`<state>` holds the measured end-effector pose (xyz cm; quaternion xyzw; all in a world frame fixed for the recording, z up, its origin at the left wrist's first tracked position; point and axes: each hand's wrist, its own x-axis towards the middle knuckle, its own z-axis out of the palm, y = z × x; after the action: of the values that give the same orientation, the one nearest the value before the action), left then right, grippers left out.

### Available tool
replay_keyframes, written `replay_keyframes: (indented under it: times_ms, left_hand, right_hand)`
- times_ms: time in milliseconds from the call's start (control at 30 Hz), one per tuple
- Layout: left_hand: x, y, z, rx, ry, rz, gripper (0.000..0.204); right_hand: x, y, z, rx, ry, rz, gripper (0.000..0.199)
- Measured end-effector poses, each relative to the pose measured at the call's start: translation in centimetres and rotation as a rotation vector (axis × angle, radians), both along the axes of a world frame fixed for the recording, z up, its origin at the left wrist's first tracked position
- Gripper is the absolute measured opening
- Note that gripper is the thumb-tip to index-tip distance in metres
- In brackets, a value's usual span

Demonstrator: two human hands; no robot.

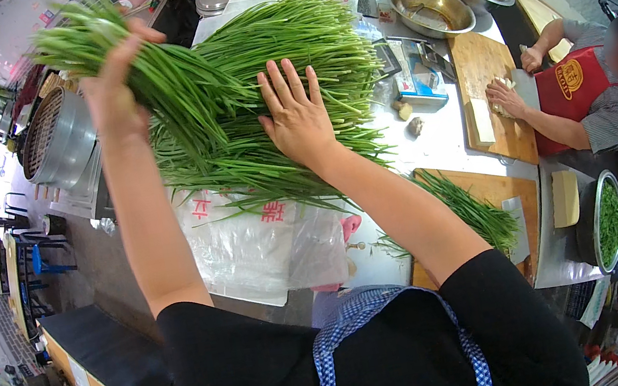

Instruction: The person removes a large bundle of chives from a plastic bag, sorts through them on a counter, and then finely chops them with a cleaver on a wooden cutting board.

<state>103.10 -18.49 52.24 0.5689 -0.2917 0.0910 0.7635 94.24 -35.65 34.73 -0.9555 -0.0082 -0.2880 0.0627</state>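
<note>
Head view: left hand [116,86] up at the left, slightly blurred, fingers closed round a bunch [188,91] of long thin greens, raised beside the main pile. Bunch's long axis slants upper left to lower right, one end fanning out above the grip, the other trailing down toward the pile [300,33]; can't tell root end from tip. Right hand [296,114] palm down on the pile, fingers spread, pointing away from the body, nothing gripped. Pile on the counter straight ahead, stalks running roughly left to right, paler ends to the right, some strands drooping over a clear-white plastic bag [234,257] on the near side. Right of the right forearm, a small bunch [474,215] on a wooden board [485,183], slanting upper left to lower right. Co-worker [582,81] in red apron farther right, at another board [485,56].
</note>
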Motion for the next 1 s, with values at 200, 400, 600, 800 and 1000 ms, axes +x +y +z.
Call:
replay_keyframes:
  times_ms: [200, 400, 600, 800, 1000]
  left_hand:
    - [4.7, 5.2, 8.3, -0.263, 0.029, -0.088, 0.028]
    - [8.6, 9.8, 14.2, -0.365, 0.086, 0.306, 0.026]
    - [9.0, 14.3, 17.3, -0.446, -0.017, 0.435, 0.025]
    - [8.4, 18.2, 18.7, -0.189, -0.011, 0.371, 0.029]
    - [10.7, 17.0, 17.4, 0.093, 0.116, 0.068, 0.026]
  right_hand:
    - [0.4, 0.3, -0.1, -0.007, 0.054, -0.013, 0.068]
    - [0.2, 0.5, 0.1, -0.050, 0.035, -0.022, 0.068]
    - [0.1, 0.1, 0.4, 0.034, -0.087, 0.043, 0.067]
    - [0.3, -2.2, 4.9, -0.145, -0.029, 0.142, 0.028]
    - [-3.5, -12.6, 6.9, -0.025, -0.062, 0.247, 0.036]
